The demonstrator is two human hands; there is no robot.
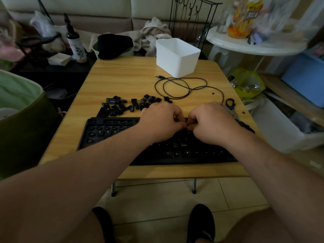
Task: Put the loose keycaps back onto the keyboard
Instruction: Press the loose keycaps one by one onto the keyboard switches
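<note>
Head camera shows both hands meeting fingertip to fingertip over the flat black plastic keyboard (108,135), left hand (162,122) and right hand (213,123) curled tight, likely seating a cap I cannot see. Small loose black keycaps (129,104) wait within reach, just behind the keyboard on the pale wooden table (122,79).

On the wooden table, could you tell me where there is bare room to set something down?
Free: the far-left table area, bordered by the white bin, cable and loose keycaps. Crowded: the keyboard under both hands, and by the scissors.
</note>
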